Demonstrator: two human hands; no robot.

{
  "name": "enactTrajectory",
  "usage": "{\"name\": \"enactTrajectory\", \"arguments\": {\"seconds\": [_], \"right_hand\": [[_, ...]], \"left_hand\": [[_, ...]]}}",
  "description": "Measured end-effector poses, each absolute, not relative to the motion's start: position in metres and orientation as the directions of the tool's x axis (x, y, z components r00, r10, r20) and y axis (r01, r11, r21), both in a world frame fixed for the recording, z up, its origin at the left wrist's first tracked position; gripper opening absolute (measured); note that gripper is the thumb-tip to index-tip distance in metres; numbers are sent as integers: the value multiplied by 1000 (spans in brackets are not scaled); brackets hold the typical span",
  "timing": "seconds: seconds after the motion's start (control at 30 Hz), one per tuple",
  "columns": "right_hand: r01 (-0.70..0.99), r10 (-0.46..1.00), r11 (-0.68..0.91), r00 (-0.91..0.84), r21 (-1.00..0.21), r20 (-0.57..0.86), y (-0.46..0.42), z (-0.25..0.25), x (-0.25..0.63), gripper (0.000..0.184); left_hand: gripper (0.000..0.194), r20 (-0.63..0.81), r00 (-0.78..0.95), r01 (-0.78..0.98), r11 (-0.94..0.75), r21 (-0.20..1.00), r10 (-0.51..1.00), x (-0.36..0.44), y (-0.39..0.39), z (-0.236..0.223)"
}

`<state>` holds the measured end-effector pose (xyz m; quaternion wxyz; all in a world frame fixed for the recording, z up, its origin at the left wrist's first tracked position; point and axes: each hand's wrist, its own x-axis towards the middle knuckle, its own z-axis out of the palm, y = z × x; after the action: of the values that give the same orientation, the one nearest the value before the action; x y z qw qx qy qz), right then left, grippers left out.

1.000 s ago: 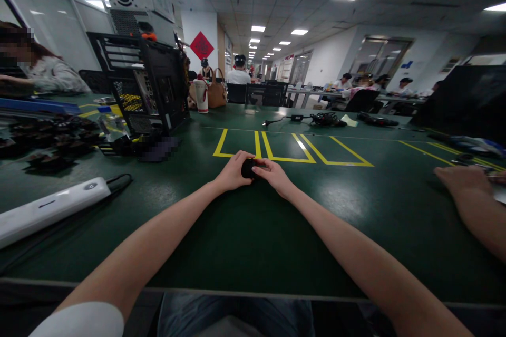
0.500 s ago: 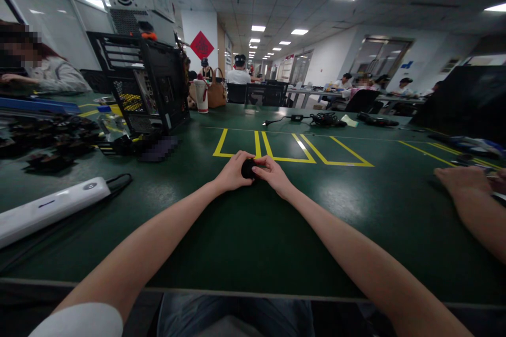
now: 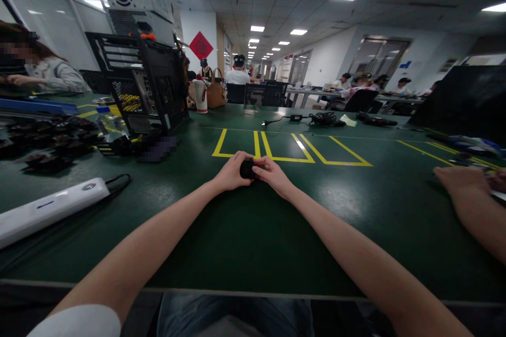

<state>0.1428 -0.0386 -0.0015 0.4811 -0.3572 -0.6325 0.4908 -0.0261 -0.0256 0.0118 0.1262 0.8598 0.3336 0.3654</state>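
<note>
A small round black object [image 3: 246,169] is held between my two hands over the green table [image 3: 237,242]; its exact kind I cannot make out. My left hand [image 3: 231,172] curls around its left side, thumb below and fingers above. From the right, my right hand [image 3: 272,174] pinches its edge with thumb and fingertips. Just beyond my hands, yellow tape outlines [image 3: 292,160] mark the tabletop.
At the left are a white power strip [image 3: 55,210], a heap of black parts [image 3: 59,136] and an open computer case [image 3: 146,84]. Coiled black cable [image 3: 326,119] lies at the back. Another person's hand [image 3: 464,179] rests at the right.
Both hands keep their grip on the black object, in almost the same place. The whole view has shifted very slightly.
</note>
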Motion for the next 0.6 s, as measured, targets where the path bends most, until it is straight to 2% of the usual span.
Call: {"name": "enactTrajectory", "arguments": {"seconds": [0.33, 0.5, 0.6], "right_hand": [[-5, 937, 202, -290, -979, 195, -37, 1, 142, 30], [8, 920, 270, -297, -963, 255, -39, 2, 142, 29], [12, 925, 257, -291, -966, 243, -42, 1, 141, 28]], "left_hand": [[55, 541, 515, 484, -746, 457, 665, -26, -25, 11], [54, 537, 515, 483, -744, 463, 668, -26, -27, 12], [54, 528, 512, 491, -736, 467, 677, -26, -28, 14]]}}
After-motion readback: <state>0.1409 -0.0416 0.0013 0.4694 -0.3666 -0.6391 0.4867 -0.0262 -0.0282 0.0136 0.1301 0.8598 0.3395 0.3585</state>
